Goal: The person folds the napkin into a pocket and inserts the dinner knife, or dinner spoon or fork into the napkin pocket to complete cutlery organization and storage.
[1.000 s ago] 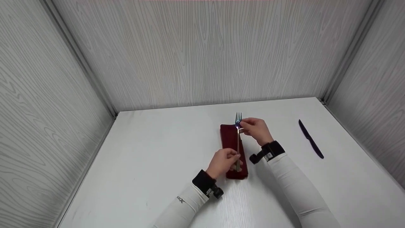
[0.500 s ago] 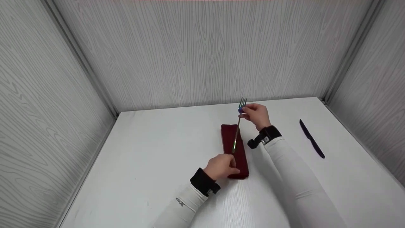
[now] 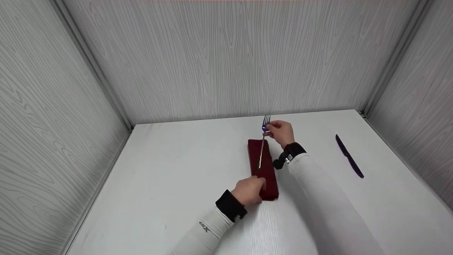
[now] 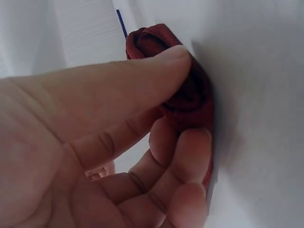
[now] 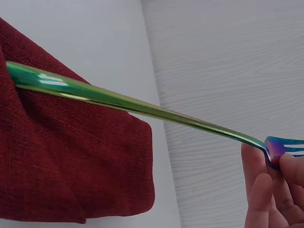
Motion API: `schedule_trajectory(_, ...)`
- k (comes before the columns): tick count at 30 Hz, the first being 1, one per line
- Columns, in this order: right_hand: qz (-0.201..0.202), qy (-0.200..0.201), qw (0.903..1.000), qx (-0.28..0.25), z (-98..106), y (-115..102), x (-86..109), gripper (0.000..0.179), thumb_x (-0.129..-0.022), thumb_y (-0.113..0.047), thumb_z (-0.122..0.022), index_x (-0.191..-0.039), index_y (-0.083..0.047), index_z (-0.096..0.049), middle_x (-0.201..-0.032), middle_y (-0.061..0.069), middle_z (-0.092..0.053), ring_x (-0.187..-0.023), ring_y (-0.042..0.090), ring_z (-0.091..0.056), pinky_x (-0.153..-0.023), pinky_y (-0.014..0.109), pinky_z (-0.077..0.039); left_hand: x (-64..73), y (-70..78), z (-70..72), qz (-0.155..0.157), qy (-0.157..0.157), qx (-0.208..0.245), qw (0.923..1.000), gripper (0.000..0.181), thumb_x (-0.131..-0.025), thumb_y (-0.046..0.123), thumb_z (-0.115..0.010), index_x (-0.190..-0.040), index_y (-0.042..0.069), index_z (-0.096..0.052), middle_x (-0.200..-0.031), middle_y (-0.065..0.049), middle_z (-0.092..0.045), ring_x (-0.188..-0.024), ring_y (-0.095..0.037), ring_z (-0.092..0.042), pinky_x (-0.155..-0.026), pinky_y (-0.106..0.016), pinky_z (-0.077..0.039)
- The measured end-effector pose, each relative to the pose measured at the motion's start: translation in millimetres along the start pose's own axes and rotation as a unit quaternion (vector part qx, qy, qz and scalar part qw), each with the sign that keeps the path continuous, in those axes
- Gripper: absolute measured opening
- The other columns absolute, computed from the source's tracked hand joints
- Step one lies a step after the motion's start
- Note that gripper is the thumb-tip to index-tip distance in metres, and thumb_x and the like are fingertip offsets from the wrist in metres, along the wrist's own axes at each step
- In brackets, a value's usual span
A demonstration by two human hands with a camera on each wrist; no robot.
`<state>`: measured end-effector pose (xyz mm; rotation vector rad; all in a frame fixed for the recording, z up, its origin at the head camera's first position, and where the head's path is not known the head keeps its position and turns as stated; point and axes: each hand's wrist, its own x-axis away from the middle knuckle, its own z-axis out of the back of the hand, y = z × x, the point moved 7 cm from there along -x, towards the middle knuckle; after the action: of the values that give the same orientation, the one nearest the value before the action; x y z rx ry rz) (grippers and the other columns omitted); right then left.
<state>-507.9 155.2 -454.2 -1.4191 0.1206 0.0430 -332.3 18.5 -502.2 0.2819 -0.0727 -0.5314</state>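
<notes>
A dark red cloth napkin [image 3: 270,179], folded into a long flat shape, lies on the white table. My left hand [image 3: 248,190] grips its near end; in the left wrist view the thumb presses on the rolled layers [image 4: 190,90] and curled fingers lie along the side. My right hand [image 3: 282,133] pinches a rainbow-coloured fork [image 5: 142,107] at the neck, just below its tines, beyond the napkin's far end. The handle slants down toward the left hand. In the right wrist view its end disappears into a fold of the napkin [image 5: 90,156].
To the right a dark purple-blue knife [image 3: 348,154] lies at a slant on the table [image 3: 177,159]. Grey wood-patterned panels [image 3: 226,60] stand behind the table and along both sides.
The fork first left the left hand and rose up and away with the right hand, then came back slightly lower and leftward. The left hand now grips the napkin's near end.
</notes>
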Motion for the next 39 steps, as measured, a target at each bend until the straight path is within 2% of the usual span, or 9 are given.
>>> schedule_trajectory(7, -0.053, -0.042, 0.9977, -0.004, -14, 23, 7.2, 0.031, -0.104, -0.007, -0.065, -0.128, 0.012, -0.066, -0.107, 0.015, -0.073, -0.074, 0.007, -0.07, -0.074, 0.02, -0.059, 0.2, 2.0, 0.5, -0.006, 0.013, -0.008, 0.9999, 0.032, -0.072, 0.008, -0.092, -0.093, 0.013, -0.068, -0.087, 0.0, -0.066, -0.082, -0.014, -0.065, -0.062, -0.03, -0.051)
schedule_trajectory(14, -0.085, -0.086, 0.9917, 0.044, -28, 48, 15.9, 0.03, -0.103, -0.007, -0.065, -0.128, 0.011, -0.067, -0.1, 0.009, -0.072, -0.075, 0.006, -0.068, -0.07, 0.017, -0.057, 0.3, 2.0, 0.2, -0.007, 0.021, -0.016, 0.9996, 0.031, -0.073, 0.01, -0.091, -0.093, 0.013, -0.068, -0.086, 0.0, -0.065, -0.079, -0.015, -0.065, -0.058, -0.032, -0.049)
schedule_trajectory(19, -0.106, -0.107, 0.9867, 0.059, -36, 63, 22.6, 0.03, -0.102, -0.007, -0.067, -0.126, 0.011, -0.068, -0.094, 0.004, -0.069, -0.07, 0.004, -0.066, -0.067, 0.016, -0.056, 0.5, 1.8, 0.6, -0.01, 0.028, -0.023, 0.9993, 0.036, -0.074, 0.012, -0.091, -0.097, 0.014, -0.064, -0.09, -0.002, -0.067, -0.083, -0.017, -0.068, -0.061, -0.033, -0.053)
schedule_trajectory(25, -0.126, -0.126, 0.9835, 0.031, -42, 68, 30.3, 0.032, -0.101, -0.002, -0.067, -0.127, 0.016, -0.064, -0.087, 0.006, -0.07, -0.066, 0.007, -0.071, -0.067, 0.017, -0.059, 1.9, 0.9, 1.5, -0.017, 0.039, -0.032, 0.9986, 0.044, -0.074, 0.013, -0.093, -0.103, 0.014, -0.059, -0.094, -0.004, -0.068, -0.086, -0.02, -0.071, -0.063, -0.037, -0.057)
schedule_trajectory(28, -0.136, -0.122, 0.9831, 0.02, -43, 68, 33.5, 0.031, -0.1, 0.0, -0.067, -0.126, 0.017, -0.064, -0.085, 0.006, -0.07, -0.063, 0.008, -0.072, -0.065, 0.018, -0.059, 3.0, 1.2, 1.8, -0.018, 0.041, -0.036, 0.9984, 0.045, -0.074, 0.013, -0.092, -0.105, 0.013, -0.059, -0.094, -0.006, -0.068, -0.085, -0.022, -0.072, -0.063, -0.038, -0.058)
schedule_trajectory(34, -0.153, -0.105, 0.9826, 0.003, -44, 68, 38.7, 0.029, -0.1, 0.002, -0.067, -0.125, 0.016, -0.063, -0.092, 0.011, -0.069, -0.064, 0.011, -0.074, -0.067, 0.021, -0.06, 5.2, 3.3, 1.8, -0.021, 0.043, -0.051, 0.9975, 0.046, -0.078, 0.014, -0.091, -0.11, 0.009, -0.059, -0.097, -0.008, -0.069, -0.086, -0.022, -0.073, -0.063, -0.039, -0.06)
schedule_trajectory(37, -0.143, -0.107, 0.9837, 0.023, -45, 66, 39.9, 0.027, -0.099, 0.003, -0.067, -0.122, 0.017, -0.065, -0.095, 0.015, -0.07, -0.063, 0.011, -0.073, -0.066, 0.022, -0.061, 6.2, 4.5, 2.7, -0.019, 0.049, -0.064, 0.9965, 0.046, -0.077, 0.016, -0.091, -0.11, 0.008, -0.06, -0.098, -0.008, -0.069, -0.087, -0.022, -0.073, -0.063, -0.039, -0.06)
schedule_trajectory(39, -0.126, -0.11, 0.9842, 0.058, -46, 63, 39.4, 0.025, -0.098, 0.003, -0.069, -0.119, 0.017, -0.068, -0.096, 0.018, -0.073, -0.061, 0.009, -0.071, -0.064, 0.021, -0.061, 6.6, 5.2, 2.9, -0.017, 0.052, -0.073, 0.9958, 0.045, -0.076, 0.018, -0.092, -0.108, 0.008, -0.063, -0.098, -0.008, -0.07, -0.087, -0.022, -0.073, -0.063, -0.04, -0.06)
